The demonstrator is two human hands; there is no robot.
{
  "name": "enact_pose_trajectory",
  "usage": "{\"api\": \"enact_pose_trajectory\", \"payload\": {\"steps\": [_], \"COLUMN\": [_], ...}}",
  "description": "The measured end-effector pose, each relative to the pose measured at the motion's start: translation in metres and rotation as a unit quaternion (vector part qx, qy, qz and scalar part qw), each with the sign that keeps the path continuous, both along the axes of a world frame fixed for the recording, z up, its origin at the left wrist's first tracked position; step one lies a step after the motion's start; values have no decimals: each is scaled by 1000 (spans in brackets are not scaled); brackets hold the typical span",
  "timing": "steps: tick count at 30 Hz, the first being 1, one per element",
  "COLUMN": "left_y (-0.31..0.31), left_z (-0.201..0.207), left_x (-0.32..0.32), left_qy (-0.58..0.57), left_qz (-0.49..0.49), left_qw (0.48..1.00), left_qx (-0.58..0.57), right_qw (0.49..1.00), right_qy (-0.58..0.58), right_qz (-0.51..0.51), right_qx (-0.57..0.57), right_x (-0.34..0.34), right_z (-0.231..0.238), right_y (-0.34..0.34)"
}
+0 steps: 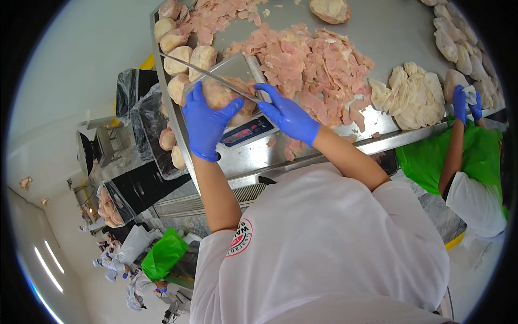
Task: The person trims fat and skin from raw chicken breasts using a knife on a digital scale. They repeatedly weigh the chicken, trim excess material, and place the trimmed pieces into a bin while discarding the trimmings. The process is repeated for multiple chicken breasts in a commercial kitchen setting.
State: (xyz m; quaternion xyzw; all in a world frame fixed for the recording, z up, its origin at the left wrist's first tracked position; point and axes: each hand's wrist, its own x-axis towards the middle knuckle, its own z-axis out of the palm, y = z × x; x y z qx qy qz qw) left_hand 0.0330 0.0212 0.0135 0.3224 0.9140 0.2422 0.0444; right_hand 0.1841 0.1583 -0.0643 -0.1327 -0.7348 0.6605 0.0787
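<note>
1. Nearest, the person's white shirt (324, 243) fills the lower middle, both bare forearms reaching from it over a metal table (388, 32).
2. The right hand (291, 116), blue-gloved, has its grip closed on the handle end of a long knife (189, 64); the blade slants up and leftward.
3. The left hand (208, 127), also blue-gloved, has a wide grip, thumb and fingers spread around the near side of a pale meat piece (218, 96).
4. That meat piece rests on a scale (233, 66), the knife crossing above; whether the blade touches it, I cannot tell.
5. Rounded pieces (178, 60) line the table's left edge, while pink slices (329, 65) lie heaped right of the scale.
6. Farther right are a wrinkled, cream-coloured heap (415, 100) and a co-worker in a green apron (458, 154), gloved hands around something white.
7. Farthest, at lower left, more people stand in the room.
</note>
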Motion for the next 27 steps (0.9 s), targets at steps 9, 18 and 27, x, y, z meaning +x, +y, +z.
{"api": "enact_pose_trajectory", "payload": {"steps": [9, 18, 27], "left_y": [4, 4, -18], "left_z": [-2, -7, -10], "left_x": [-5, -8, 14], "left_qy": [11, 39, 28], "left_qz": [-49, -34, -20], "left_qw": [999, 999, 997], "left_qx": [-11, -2, 71], "right_qw": [998, 986, 978], "right_qy": [-54, -55, -81], "right_qz": [-2, -22, -47], "right_qx": [29, 158, 188], "right_x": [44, -28, 23], "right_z": [-24, 15, -15], "right_y": [-2, 8, -8]}}
